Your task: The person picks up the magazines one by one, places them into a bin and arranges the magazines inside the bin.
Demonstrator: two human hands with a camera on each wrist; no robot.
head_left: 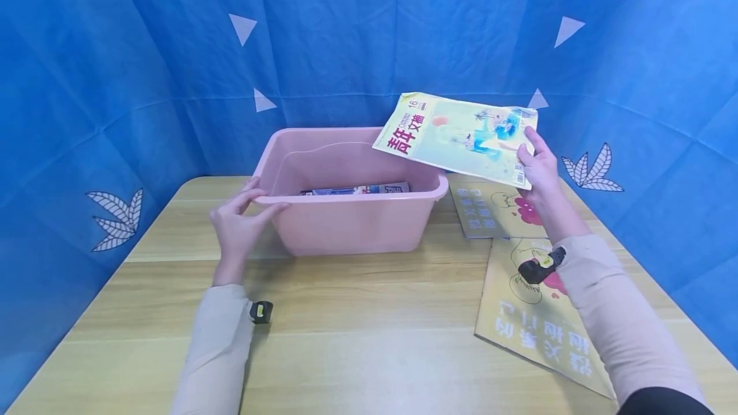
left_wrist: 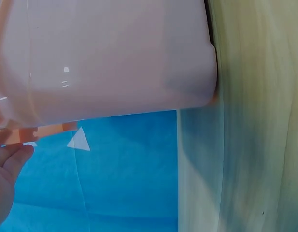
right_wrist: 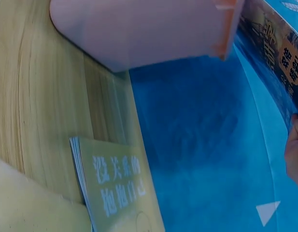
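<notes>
A pink plastic bin [head_left: 346, 226] stands on the table, and a magazine [head_left: 369, 189] lies low inside it, mostly hidden by the front wall. My left hand [head_left: 239, 219] grips the bin's front left corner, thumb along the front rim and fingers at the left side; the left wrist view shows its fingertips under the rim's lip. With its thumb on the cover, my right hand [head_left: 539, 165] pinches the right end of a pale yellow-green magazine [head_left: 461, 136]. That magazine is held up, tilted, its left end over the bin's right rear rim. Its dark printed back [right_wrist: 276, 53] shows in the right wrist view.
Two yellow booklets lie on the table at the right: a farther booklet [head_left: 481, 213] under the raised magazine, and a nearer booklet [head_left: 519, 319] partly beneath my right forearm. A blue patterned curtain [head_left: 323, 37] hangs behind and beside the wooden table [head_left: 357, 325].
</notes>
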